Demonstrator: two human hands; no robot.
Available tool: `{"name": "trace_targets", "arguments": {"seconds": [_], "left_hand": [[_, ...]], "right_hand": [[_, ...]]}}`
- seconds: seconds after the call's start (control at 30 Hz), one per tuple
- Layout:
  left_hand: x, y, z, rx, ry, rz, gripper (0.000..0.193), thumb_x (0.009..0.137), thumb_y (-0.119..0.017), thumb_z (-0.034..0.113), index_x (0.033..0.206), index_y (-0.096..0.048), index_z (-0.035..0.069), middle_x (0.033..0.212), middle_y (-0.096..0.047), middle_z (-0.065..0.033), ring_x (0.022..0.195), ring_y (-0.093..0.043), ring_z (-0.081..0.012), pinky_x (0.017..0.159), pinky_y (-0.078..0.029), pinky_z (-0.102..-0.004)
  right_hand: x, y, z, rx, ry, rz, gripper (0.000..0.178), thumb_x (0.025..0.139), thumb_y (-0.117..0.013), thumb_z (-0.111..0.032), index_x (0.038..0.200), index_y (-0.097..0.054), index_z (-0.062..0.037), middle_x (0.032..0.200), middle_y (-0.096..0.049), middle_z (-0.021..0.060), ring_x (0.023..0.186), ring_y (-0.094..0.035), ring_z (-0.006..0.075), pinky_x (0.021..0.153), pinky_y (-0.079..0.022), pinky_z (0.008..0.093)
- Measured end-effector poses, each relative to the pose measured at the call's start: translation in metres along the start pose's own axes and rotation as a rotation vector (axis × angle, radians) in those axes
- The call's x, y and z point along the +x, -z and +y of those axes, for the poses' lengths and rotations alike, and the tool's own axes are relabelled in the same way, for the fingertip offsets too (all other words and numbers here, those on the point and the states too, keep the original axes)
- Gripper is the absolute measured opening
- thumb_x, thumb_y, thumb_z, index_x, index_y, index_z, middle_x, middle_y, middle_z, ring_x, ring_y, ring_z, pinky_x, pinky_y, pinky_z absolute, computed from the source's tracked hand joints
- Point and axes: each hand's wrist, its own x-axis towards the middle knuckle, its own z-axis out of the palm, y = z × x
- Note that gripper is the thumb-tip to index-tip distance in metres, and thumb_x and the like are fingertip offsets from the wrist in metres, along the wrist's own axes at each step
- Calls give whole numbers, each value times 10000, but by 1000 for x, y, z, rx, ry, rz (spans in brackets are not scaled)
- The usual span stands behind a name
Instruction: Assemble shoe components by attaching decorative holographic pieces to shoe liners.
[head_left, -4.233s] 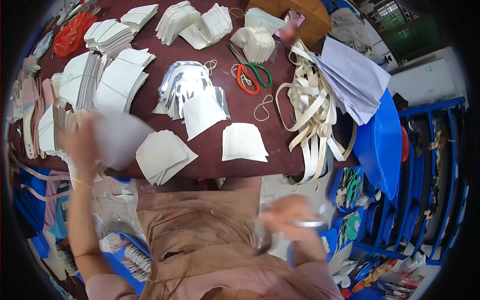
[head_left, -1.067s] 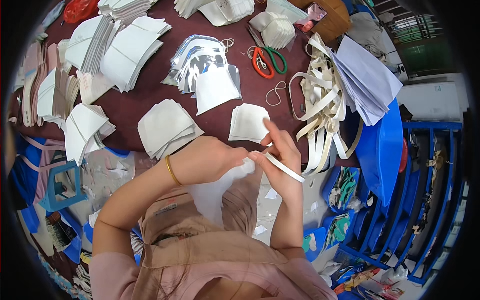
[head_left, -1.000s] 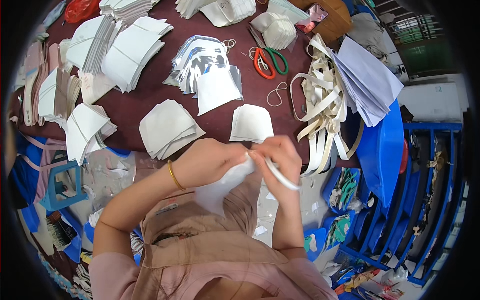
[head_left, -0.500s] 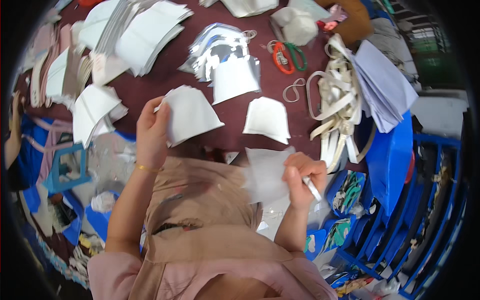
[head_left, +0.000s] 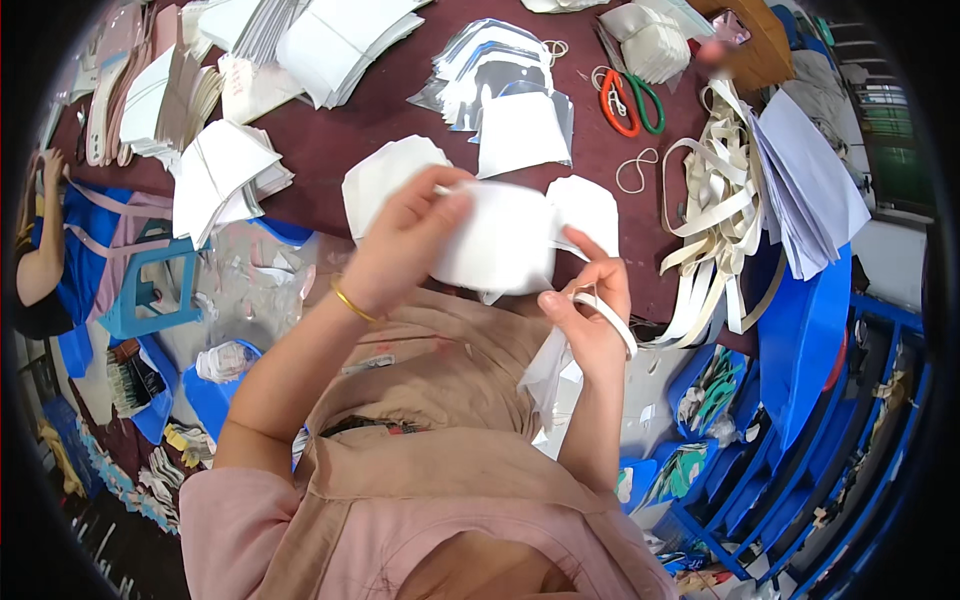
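Two forearms (head_left: pixel 290 360) reach forward, left hand (head_left: pixel 405 235) pinching a white piece (head_left: pixel 500 240), right hand (head_left: pixel 598 315) clasping translucent sheeting (head_left: pixel 543 375).

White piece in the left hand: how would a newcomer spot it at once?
Find the maroon table, then the left hand, yellow bangle on its wrist, at the near edge. It holds the white piece, which is held up, unlike the white stacks, and looks opaque, unlike the thin sheet hanging at the right hand.

On the white piece (head_left: pixel 495 240), a smooth, matt surface is seen; whether paper or cloth cannot be told. A mirror-like gloss is shown by the silver sheets (head_left: pixel 500 76). Matt cloth is seen in the apron (head_left: pixel 440 482), shiny metal in the bracelet (head_left: pixel 348 301).
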Motion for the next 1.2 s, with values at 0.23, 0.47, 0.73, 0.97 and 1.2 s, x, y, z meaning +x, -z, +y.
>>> {"name": "trace_targets", "arguments": {"seconds": [0.23,0.47,0.73,0.97,1.2], "left_hand": [[89,-47,23,883,-539,-152,255,859,-651,147,1077,-595,26,945,-660,-144,961,-605,-217,848,-463,-314],[152,-48,3,1818,-298,-14,515,639,-819,245,1061,-570,89,1094,-556,-108,1081,-516,-320,869,-423,-439],[148,-25,18,1300,-494,-187,335,720,-762,147,938,-531,38,856,-606,-89,813,-604,-261,722,-461,-376],[69,-48,26,772,-421,-211,237,908,-591,138,1102,-600,2,809,-612,-3,693,-527,-65,607,-449,-232],[12,-53,33,382,28,-447,304,942,-530,186,1174,-592,-2,792,-592,23,708,-502,-37,608,-427,-221]], "right_hand": [[40,66,7,-121,-180,173,319,747,-746,-31,785,-432,-70,729,-541,22,650,-468,80,592,-400,232],[27,58,21,-643,41,332,253,797,-714,-116,787,-474,-34,781,-566,77,673,-505,173,641,-440,291],[37,12,-3,-349,24,92,267,797,-716,-98,737,-461,-41,675,-587,38,580,-475,65,536,-416,228],[64,-30,-24,-209,162,7,299,764,-732,-43,755,-434,-66,733,-566,14,644,-479,59,564,-404,219],[42,-26,-45,-584,303,-136,297,705,-734,-70,817,-460,-48,814,-513,108,718,-550,274,621,-453,367]]}}
